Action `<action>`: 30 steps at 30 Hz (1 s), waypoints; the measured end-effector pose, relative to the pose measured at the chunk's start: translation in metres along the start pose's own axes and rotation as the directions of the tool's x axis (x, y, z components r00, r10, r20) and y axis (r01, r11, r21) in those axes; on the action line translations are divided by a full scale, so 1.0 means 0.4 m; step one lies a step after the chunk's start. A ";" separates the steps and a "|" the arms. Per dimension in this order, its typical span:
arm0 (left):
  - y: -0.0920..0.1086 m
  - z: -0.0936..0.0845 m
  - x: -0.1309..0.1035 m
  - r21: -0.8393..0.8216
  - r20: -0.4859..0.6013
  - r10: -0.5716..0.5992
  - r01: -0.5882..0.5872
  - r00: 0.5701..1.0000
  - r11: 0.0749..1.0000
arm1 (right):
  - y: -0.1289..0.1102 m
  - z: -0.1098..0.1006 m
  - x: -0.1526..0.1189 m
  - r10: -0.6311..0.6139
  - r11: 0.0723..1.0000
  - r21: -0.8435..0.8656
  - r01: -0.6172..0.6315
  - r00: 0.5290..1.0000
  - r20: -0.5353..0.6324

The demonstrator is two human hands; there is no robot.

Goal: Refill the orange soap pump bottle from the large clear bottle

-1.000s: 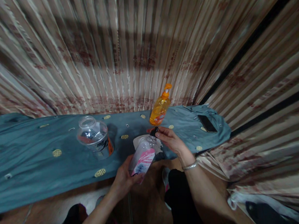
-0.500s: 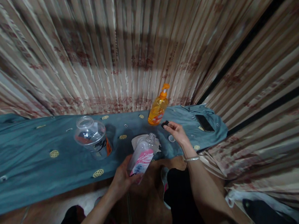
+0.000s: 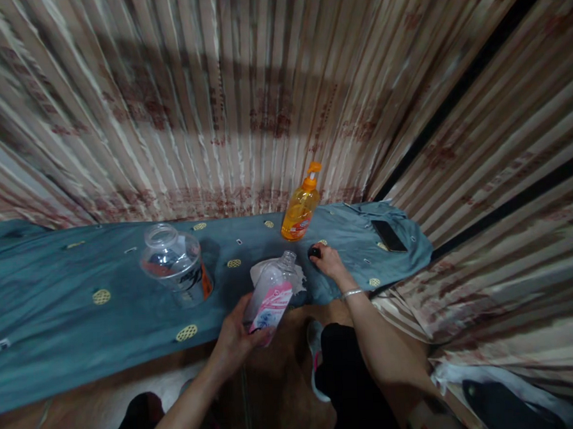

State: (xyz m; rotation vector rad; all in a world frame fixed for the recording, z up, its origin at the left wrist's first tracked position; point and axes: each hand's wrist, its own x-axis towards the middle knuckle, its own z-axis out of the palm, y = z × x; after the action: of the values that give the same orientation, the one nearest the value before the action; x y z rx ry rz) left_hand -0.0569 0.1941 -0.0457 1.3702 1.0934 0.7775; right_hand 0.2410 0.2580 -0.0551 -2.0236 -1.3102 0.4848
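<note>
My left hand [image 3: 238,335] is wrapped round the lower part of a clear plastic bottle [image 3: 272,301] with a pink label. The bottle leans to the right, its open neck uncapped. Behind it lies a whitish, ragged-edged piece [image 3: 257,272], partly covered by the bottle. To the right of the neck, my right hand [image 3: 331,263] is closed on a small round black cap [image 3: 314,252], low over the cloth. Just beyond that hand stands an orange pump bottle [image 3: 300,212] with liquid in it.
A large clear plastic jar or cup [image 3: 174,262] with black and orange print stands on the left of the teal cloth [image 3: 55,303]. A dark phone [image 3: 388,236] lies at the right end. Patterned curtains [image 3: 243,114] hang behind and to the right.
My right hand has moved slightly left and down with the black cap, closer to the bottle's neck. The clear disc seen under it before no longer shows. The left hand stays nearly still.
</note>
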 end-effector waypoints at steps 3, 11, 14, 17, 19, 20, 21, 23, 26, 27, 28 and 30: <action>0.006 0.002 0.003 -0.010 -0.004 0.021 -0.022 1.000 1.000 | -0.017 -0.013 -0.009 -0.026 0.998 0.050 0.026 1.000 -0.007; 0.019 0.003 0.019 -0.041 -0.008 0.079 -0.079 0.997 0.996 | -0.154 -0.037 -0.144 -0.385 0.688 0.725 -0.029 0.832 0.399; 0.016 0.009 0.022 -0.069 0.001 0.090 -0.090 0.996 0.994 | -0.208 -0.014 -0.199 -0.471 0.664 0.739 -0.115 0.703 0.533; 0.010 0.016 0.021 -0.096 0.004 0.100 -0.100 0.995 0.990 | -0.230 0.004 -0.225 -0.462 0.682 0.721 -0.122 0.692 0.554; 0.006 0.018 0.020 -0.105 -0.010 0.109 -0.109 0.994 0.988 | -0.227 0.004 -0.220 -0.443 0.696 0.709 -0.111 0.711 0.546; 0.003 0.016 0.020 -0.104 -0.026 0.119 -0.121 0.993 0.987 | -0.221 0.001 -0.211 -0.429 0.699 0.708 -0.100 0.734 0.526; 0.000 0.014 0.020 -0.099 -0.048 0.132 -0.136 0.990 0.986 | -0.213 -0.004 -0.200 -0.407 0.694 0.715 -0.084 0.773 0.487; -0.006 0.004 0.021 -0.080 -0.099 0.164 -0.172 0.981 0.982 | -0.194 -0.013 -0.171 -0.339 0.675 0.736 -0.048 0.866 0.368; -0.018 -0.020 0.024 -0.046 -0.166 0.208 -0.218 0.964 0.975 | -0.170 -0.017 -0.130 -0.232 0.671 0.741 0.023 0.956 0.180; -0.022 -0.029 0.025 -0.033 -0.187 0.219 -0.229 0.958 0.973 | -0.164 -0.013 -0.120 -0.208 0.681 0.731 0.043 0.969 0.136; -0.027 -0.040 0.026 -0.020 -0.209 0.230 -0.239 0.951 0.971 | -0.161 -0.007 -0.114 -0.196 0.695 0.717 0.060 0.975 0.108; -0.037 -0.061 0.026 0.004 -0.246 0.248 -0.255 0.937 0.967 | -0.158 0.011 -0.109 -0.207 0.720 0.688 0.093 0.975 0.085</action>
State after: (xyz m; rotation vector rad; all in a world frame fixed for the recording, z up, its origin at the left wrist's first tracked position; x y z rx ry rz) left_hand -0.0782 0.2112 -0.0591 1.4343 1.1031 1.1708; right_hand 0.1784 0.2373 -0.0158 -1.2663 -1.1390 0.9124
